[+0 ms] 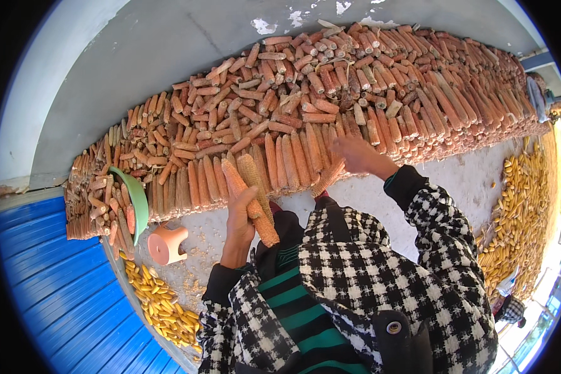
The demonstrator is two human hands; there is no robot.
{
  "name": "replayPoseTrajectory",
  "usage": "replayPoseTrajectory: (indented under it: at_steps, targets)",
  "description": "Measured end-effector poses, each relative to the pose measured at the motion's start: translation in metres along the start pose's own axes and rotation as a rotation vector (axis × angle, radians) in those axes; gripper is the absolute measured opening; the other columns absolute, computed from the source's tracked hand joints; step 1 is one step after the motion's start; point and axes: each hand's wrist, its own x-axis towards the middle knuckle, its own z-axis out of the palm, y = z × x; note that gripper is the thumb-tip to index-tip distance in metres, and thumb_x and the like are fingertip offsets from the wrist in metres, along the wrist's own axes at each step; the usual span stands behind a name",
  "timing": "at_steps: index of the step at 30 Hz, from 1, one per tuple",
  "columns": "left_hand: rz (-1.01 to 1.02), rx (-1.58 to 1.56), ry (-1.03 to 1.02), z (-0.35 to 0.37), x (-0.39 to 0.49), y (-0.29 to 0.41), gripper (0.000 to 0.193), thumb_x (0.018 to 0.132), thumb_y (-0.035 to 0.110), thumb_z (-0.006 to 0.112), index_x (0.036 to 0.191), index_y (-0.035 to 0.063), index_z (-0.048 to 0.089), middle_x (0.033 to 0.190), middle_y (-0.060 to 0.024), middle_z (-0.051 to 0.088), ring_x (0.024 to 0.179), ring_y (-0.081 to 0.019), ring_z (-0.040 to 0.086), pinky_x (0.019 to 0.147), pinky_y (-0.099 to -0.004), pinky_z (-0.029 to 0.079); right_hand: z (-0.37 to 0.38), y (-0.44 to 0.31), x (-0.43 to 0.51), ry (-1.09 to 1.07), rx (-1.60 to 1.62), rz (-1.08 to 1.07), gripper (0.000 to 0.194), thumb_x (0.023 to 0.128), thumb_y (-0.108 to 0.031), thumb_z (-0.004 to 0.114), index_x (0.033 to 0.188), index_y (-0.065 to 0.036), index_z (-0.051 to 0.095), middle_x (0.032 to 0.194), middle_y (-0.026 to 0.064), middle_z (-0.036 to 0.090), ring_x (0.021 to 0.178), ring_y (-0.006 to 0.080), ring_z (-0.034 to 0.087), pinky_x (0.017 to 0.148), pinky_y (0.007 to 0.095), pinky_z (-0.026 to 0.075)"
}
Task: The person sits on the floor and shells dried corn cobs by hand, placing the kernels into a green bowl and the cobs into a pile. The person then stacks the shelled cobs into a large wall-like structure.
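Note:
My left hand (241, 216) is closed around several bare corn cobs in front of my body. One orange cob (236, 177) points up past the thumb, a browner cob (252, 175) lies beside it, and an orange end (265, 230) sticks out below. At the front edge of the stacked corn cobs (290, 161), my right hand (357, 154) is slightly blurred, its fingers over the upper edge. A tilted corn cob (329, 178) extends from under that palm, and its upper end is hidden by the hand. Cobs in the front row stand side by side, ends outward.
Loose cobs (243, 105) cover the pile's top, against a grey wall (168, 46). A green basin (138, 201) leans at its left end, near an orange plastic stool (166, 244). Yellow corn ears lie left (161, 304) and right (519, 210). Another person (512, 309) is at far right.

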Motion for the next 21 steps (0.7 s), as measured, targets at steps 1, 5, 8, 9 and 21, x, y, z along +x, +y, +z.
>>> replayPoseTrajectory:
  at_steps: [1,5,8,9,21]
  targets:
    - [-0.011,0.016,-0.002,0.001,0.001,-0.004,0.027,0.089,0.010,0.065,0.112,-0.0005,0.056,0.092,-0.0071,0.063,0.080,-0.0178,0.064,0.068,-0.0328,0.055,0.009,0.001,-0.005,-0.094,-0.027,-0.009,0.045,0.075,0.002,0.060,0.119,-0.006,0.060,0.123,0.0145,0.056,0.114,0.0362,0.054,0.090,0.0448,0.047]
    - [-0.071,0.009,-0.029,-0.006,0.001,-0.017,0.025,0.089,0.010,0.065,0.111,0.0004,0.057,0.093,-0.0061,0.063,0.079,-0.0175,0.064,0.069,-0.0320,0.054,0.038,0.005,-0.019,-0.036,-0.056,-0.109,0.043,0.074,0.001,0.065,0.116,-0.010,0.061,0.124,0.0107,0.053,0.117,0.0312,0.052,0.089,0.0432,0.048]
    - [-0.040,-0.037,0.024,-0.013,0.004,-0.022,0.024,0.089,0.012,0.065,0.109,0.0006,0.059,0.093,-0.0078,0.064,0.081,-0.0194,0.064,0.072,-0.0337,0.054,0.038,0.008,-0.028,0.168,-0.049,-0.186,0.039,0.076,-0.006,0.068,0.114,-0.011,0.061,0.127,0.0086,0.053,0.121,0.0295,0.050,0.092,0.0426,0.046]
    - [-0.019,-0.052,0.053,-0.016,0.005,-0.021,0.023,0.089,0.014,0.065,0.107,0.0006,0.060,0.093,-0.0096,0.066,0.082,-0.0213,0.065,0.074,-0.0352,0.054,0.035,0.008,-0.032,0.242,-0.043,-0.210,0.039,0.077,-0.007,0.069,0.115,-0.012,0.061,0.127,0.0083,0.053,0.121,0.0296,0.050,0.093,0.0426,0.045]
    - [-0.104,0.094,-0.017,0.030,0.043,-0.016,0.035,0.086,0.012,0.069,0.118,0.0032,0.056,0.099,-0.0033,0.060,0.090,-0.0152,0.059,0.079,-0.0318,0.049,0.037,-0.013,-0.032,0.188,0.191,0.851,0.057,0.092,-0.037,0.062,0.132,-0.001,0.043,0.108,0.0277,0.062,0.096,0.0482,0.063,0.080,0.0582,0.048]
